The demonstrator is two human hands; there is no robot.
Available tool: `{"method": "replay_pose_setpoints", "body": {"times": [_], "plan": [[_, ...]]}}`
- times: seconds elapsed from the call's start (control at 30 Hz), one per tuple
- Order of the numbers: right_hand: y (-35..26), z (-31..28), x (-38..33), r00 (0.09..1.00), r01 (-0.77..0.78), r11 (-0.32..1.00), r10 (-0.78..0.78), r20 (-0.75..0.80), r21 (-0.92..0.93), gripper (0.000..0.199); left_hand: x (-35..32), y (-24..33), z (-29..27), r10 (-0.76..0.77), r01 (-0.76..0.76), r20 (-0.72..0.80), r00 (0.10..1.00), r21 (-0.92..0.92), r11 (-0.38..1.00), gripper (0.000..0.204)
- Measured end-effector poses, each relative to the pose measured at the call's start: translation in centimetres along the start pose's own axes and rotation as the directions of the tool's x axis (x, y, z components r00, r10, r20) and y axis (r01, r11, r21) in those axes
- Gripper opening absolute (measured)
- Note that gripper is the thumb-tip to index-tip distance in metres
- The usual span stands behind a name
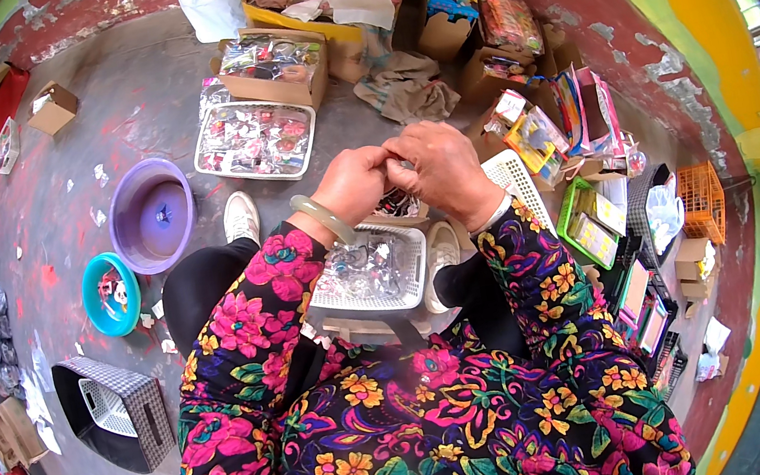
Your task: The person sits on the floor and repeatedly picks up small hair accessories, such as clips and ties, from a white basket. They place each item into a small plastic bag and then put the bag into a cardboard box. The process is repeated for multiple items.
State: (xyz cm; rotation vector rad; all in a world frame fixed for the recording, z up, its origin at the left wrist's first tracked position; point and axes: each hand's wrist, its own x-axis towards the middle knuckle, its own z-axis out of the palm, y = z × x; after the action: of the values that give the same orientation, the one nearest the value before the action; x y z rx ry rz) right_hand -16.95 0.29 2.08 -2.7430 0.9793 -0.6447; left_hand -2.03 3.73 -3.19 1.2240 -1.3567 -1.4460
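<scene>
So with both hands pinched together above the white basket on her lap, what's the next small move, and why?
Probably lower the small piece into the white basket. The left hand and right hand meet fingertip to fingertip directly over it, and it already holds small clear-wrapped items. What they pinch is too small to identify.

A person in a dark long-sleeved top (pixel 408 438) printed with pink, yellow and orange flowers and green leaves. A pale green bangle (pixel 323 218) circles the wrist just behind the left hand (pixel 351 186); a light cuff edge shows behind the right hand (pixel 444 170). Black trousers (pixel 202 284) and white shoes (pixel 241 218) complete the outfit
</scene>
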Motion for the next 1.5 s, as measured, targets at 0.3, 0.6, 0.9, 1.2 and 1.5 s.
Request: {"method": "replay_pose_setpoints", "body": {"times": [0.3, 0.6, 0.9, 1.2, 1.5], "plan": [[0.1, -0.2, 0.1, 1.0, 0.004, 1.0, -0.004, -0.018, 0.029, 0.012, 0.2, -0.6, 0.1, -0.049, 0.056, 0.051, 0.998, -0.146, 0.988, 0.018], [0.2, -0.2, 0.0, 0.999, -0.012, 0.999, 0.014, -0.041, 0.036, 0.012, 0.2, -0.4, 0.1, -0.068, 0.08, 0.079, 0.995, -0.159, 0.984, 0.016], [0.0, -0.6, 0.1, 0.998, -0.003, 1.0, 0.003, -0.061, 0.003, 0.012, -0.5, 2.0, -0.1, -0.108, 0.165, 0.168, 0.98, -0.375, 0.912, 0.017], [-0.2, -1.2, 0.4, 0.976, -0.082, 0.985, 0.11, -0.187, 0.154, 0.011, -0.3, 1.7, -1.0, -0.151, 0.181, 0.101, 0.983, -0.609, 0.773, 0.023], [-0.7, -0.5, 0.4, 0.974, 0.019, 0.995, 0.004, -0.227, 0.1, 0.008, -0.2, 2.3, -0.9, -0.133, 0.189, 0.137, 0.982, -0.611, 0.769, 0.02]]}}
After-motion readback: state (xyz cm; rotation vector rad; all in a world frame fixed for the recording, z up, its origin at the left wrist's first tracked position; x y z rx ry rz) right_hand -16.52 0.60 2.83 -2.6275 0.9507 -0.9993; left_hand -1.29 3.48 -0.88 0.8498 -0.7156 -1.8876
